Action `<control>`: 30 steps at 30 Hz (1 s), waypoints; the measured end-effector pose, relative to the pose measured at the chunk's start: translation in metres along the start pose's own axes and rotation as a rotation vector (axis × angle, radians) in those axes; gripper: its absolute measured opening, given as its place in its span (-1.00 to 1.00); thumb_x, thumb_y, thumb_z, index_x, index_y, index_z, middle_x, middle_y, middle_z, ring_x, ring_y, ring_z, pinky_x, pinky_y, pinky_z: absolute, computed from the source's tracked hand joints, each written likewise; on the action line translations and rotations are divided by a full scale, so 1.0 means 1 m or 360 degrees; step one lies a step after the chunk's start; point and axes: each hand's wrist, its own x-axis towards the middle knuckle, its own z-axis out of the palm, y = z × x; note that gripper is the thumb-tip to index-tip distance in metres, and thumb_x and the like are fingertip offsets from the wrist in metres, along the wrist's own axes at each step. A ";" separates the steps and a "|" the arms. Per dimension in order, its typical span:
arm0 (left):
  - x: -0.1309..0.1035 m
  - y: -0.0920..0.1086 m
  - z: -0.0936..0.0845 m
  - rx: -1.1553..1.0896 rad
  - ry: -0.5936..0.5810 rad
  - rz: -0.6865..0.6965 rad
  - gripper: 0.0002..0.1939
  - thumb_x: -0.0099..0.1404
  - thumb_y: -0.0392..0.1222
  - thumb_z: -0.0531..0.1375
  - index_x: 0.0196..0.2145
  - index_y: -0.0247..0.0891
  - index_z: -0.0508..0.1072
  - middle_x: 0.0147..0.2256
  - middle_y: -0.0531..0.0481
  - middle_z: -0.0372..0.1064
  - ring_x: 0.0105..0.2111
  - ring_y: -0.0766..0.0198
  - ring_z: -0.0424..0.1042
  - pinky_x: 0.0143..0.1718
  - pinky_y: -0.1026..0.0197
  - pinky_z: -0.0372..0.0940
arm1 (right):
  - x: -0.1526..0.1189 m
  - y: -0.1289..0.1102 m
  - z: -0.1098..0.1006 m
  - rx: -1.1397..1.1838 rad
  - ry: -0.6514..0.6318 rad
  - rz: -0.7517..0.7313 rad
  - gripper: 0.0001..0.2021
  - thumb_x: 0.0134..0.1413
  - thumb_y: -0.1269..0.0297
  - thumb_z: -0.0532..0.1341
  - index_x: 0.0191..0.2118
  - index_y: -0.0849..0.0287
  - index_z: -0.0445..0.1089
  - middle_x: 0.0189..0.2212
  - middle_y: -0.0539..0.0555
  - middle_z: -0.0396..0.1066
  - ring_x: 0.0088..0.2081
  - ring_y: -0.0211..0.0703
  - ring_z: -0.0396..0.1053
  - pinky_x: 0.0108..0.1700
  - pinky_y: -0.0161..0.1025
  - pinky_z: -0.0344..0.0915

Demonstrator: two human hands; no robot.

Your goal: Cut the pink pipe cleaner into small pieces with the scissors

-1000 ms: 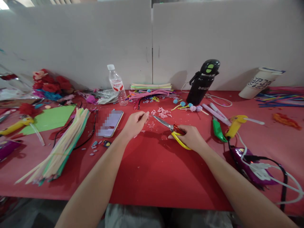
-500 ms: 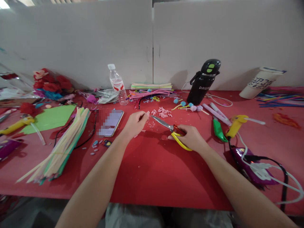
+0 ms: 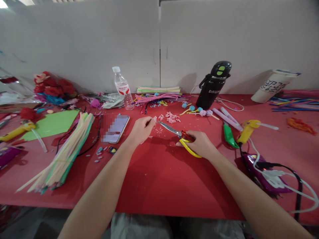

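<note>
Near the middle of the red table, my left hand pinches a small pink piece between thumb and fingertips. My right hand is wrapped round the yellow and red handles of a pair of scissors. The blades point left, with their tips just beside the pink piece. Behind the blades lies a loose heap of cut pink pieces. Tiny pink scraps are scattered on the table between my hands.
A phone and a bundle of pale pipe cleaners lie left. Behind stand a clear bottle and a black flask. A yellow glue gun, a green tool and a purple power strip are right.
</note>
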 end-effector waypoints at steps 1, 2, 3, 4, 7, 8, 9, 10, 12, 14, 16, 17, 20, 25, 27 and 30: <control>0.000 0.000 0.000 0.0000 -0.0003 0.0000 -0.56 0.29 0.12 -0.03 -0.54 -0.28 0.24 -0.62 0.11 0.03 -0.60 0.41 0.07 -0.56 0.31 -0.03 | 0.000 0.000 0.000 0.0002 0.0000 0.0002 -0.51 -0.21 -0.20 0.25 -0.57 0.19 0.20 -0.63 -0.09 0.05 -0.54 -0.33 -0.07 -0.55 -0.36 -0.10; 0.000 0.000 0.000 0.0002 -0.0002 0.0002 -0.56 0.29 0.12 -0.04 -0.54 -0.28 0.24 -0.62 0.11 0.04 -0.60 0.41 0.07 -0.56 0.31 -0.03 | 0.000 0.000 0.000 0.0007 -0.0005 0.0004 -0.52 -0.20 -0.19 0.25 -0.56 0.19 0.21 -0.63 -0.09 0.05 -0.54 -0.33 -0.06 -0.55 -0.36 -0.10; 0.000 0.001 0.000 0.0005 0.0001 0.0005 -0.56 0.29 0.13 -0.04 -0.54 -0.28 0.25 -0.63 0.11 0.04 -0.60 0.40 0.08 -0.56 0.31 -0.03 | 0.000 -0.001 0.000 0.0012 -0.0013 0.0006 -0.52 -0.20 -0.18 0.26 -0.56 0.19 0.21 -0.63 -0.09 0.05 -0.54 -0.34 -0.06 -0.55 -0.37 -0.10; 0.000 0.001 0.000 0.0011 0.0006 0.0008 -0.56 0.29 0.13 -0.04 -0.54 -0.28 0.25 -0.63 0.11 0.04 -0.59 0.40 0.08 -0.56 0.31 -0.03 | 0.000 -0.001 -0.001 0.0016 -0.0018 0.0009 -0.53 -0.20 -0.17 0.26 -0.55 0.19 0.21 -0.63 -0.09 0.05 -0.54 -0.34 -0.06 -0.55 -0.37 -0.10; 0.000 0.000 0.000 0.0029 0.0016 0.0007 -0.55 0.29 0.13 -0.05 -0.54 -0.28 0.25 -0.63 0.11 0.03 -0.59 0.39 0.07 -0.56 0.31 -0.04 | 0.000 -0.001 -0.001 0.0018 -0.0019 0.0004 -0.53 -0.20 -0.17 0.26 -0.56 0.19 0.20 -0.63 -0.09 0.05 -0.54 -0.34 -0.06 -0.56 -0.37 -0.11; 0.001 0.000 0.000 0.0035 0.0020 0.0013 -0.56 0.30 0.13 -0.05 -0.54 -0.28 0.25 -0.63 0.11 0.03 -0.59 0.39 0.07 -0.55 0.31 -0.03 | 0.000 -0.001 -0.001 0.0013 -0.0015 0.0001 -0.53 -0.20 -0.17 0.26 -0.56 0.19 0.20 -0.63 -0.09 0.04 -0.54 -0.34 -0.07 -0.56 -0.37 -0.11; 0.001 0.000 0.000 0.0042 0.0024 0.0021 -0.56 0.30 0.12 -0.05 -0.54 -0.28 0.25 -0.63 0.11 0.04 -0.59 0.39 0.08 -0.55 0.31 -0.03 | 0.000 0.000 0.000 0.0006 -0.0009 -0.0001 -0.52 -0.21 -0.18 0.26 -0.57 0.19 0.20 -0.63 -0.09 0.04 -0.54 -0.34 -0.07 -0.56 -0.37 -0.12; 0.001 -0.001 0.000 0.0049 0.0028 0.0029 -0.56 0.30 0.12 -0.05 -0.54 -0.28 0.25 -0.62 0.10 0.05 -0.58 0.39 0.09 -0.55 0.31 -0.03 | 0.000 0.000 0.000 -0.0003 -0.0001 -0.0004 -0.51 -0.22 -0.19 0.26 -0.57 0.19 0.19 -0.64 -0.09 0.03 -0.54 -0.34 -0.08 -0.56 -0.36 -0.12; 0.001 -0.002 0.000 0.0054 0.0024 0.0041 -0.56 0.30 0.12 -0.05 -0.53 -0.28 0.26 -0.62 0.10 0.07 -0.58 0.39 0.10 -0.54 0.31 -0.02 | 0.000 0.000 0.000 -0.0017 0.0004 -0.0003 -0.51 -0.23 -0.20 0.26 -0.58 0.19 0.19 -0.64 -0.10 0.03 -0.54 -0.34 -0.08 -0.56 -0.36 -0.13; 0.001 -0.002 0.000 0.0043 0.0011 0.0030 -0.55 0.31 0.12 -0.05 -0.52 -0.28 0.27 -0.61 0.10 0.08 -0.58 0.39 0.11 -0.55 0.31 -0.02 | 0.000 0.000 0.000 -0.0013 -0.0002 0.0000 -0.51 -0.22 -0.20 0.25 -0.58 0.19 0.20 -0.64 -0.09 0.03 -0.54 -0.34 -0.08 -0.56 -0.36 -0.12; 0.001 -0.003 0.000 0.0026 -0.0003 0.0016 -0.55 0.31 0.13 -0.06 -0.51 -0.28 0.28 -0.61 0.10 0.08 -0.58 0.39 0.11 -0.55 0.31 -0.02 | 0.000 -0.001 -0.001 0.0002 -0.0015 0.0002 -0.51 -0.21 -0.20 0.25 -0.57 0.19 0.21 -0.63 -0.09 0.05 -0.54 -0.34 -0.07 -0.56 -0.36 -0.11; 0.001 -0.003 0.000 0.0019 -0.0006 0.0012 -0.55 0.31 0.13 -0.06 -0.50 -0.28 0.29 -0.61 0.10 0.08 -0.59 0.39 0.10 -0.55 0.31 -0.02 | 0.000 -0.002 -0.002 0.0009 -0.0019 0.0004 -0.51 -0.20 -0.19 0.25 -0.57 0.19 0.21 -0.63 -0.09 0.05 -0.54 -0.34 -0.07 -0.56 -0.36 -0.11; 0.001 -0.002 0.000 0.0005 -0.0011 0.0028 -0.55 0.31 0.13 -0.06 -0.51 -0.28 0.28 -0.61 0.10 0.08 -0.58 0.40 0.11 -0.55 0.31 -0.01 | 0.000 -0.003 -0.002 0.0028 -0.0027 0.0008 -0.51 -0.20 -0.19 0.25 -0.56 0.20 0.21 -0.62 -0.09 0.06 -0.54 -0.34 -0.06 -0.55 -0.37 -0.10; 0.001 0.001 -0.001 -0.0001 -0.0018 0.0028 -0.55 0.31 0.12 -0.05 -0.50 -0.28 0.31 -0.61 0.09 0.12 -0.58 0.39 0.14 -0.55 0.31 0.00 | 0.001 -0.003 -0.001 0.0029 -0.0018 0.0014 -0.50 -0.22 -0.20 0.26 -0.56 0.20 0.20 -0.63 -0.09 0.05 -0.54 -0.34 -0.06 -0.56 -0.37 -0.11; 0.000 0.001 -0.001 -0.0007 -0.0020 0.0023 -0.55 0.31 0.12 -0.05 -0.50 -0.28 0.32 -0.61 0.09 0.14 -0.58 0.39 0.14 -0.55 0.31 0.01 | 0.001 -0.003 -0.001 0.0022 -0.0011 0.0008 -0.49 -0.21 -0.21 0.25 -0.57 0.20 0.20 -0.63 -0.09 0.04 -0.54 -0.34 -0.06 -0.56 -0.37 -0.11; 0.000 0.002 0.000 -0.0001 -0.0007 0.0032 -0.56 0.31 0.11 -0.05 -0.51 -0.28 0.30 -0.61 0.09 0.13 -0.59 0.39 0.13 -0.55 0.32 0.01 | 0.001 -0.004 -0.002 0.0025 -0.0005 -0.0010 -0.50 -0.20 -0.20 0.25 -0.58 0.20 0.19 -0.63 -0.08 0.03 -0.54 -0.34 -0.06 -0.56 -0.37 -0.11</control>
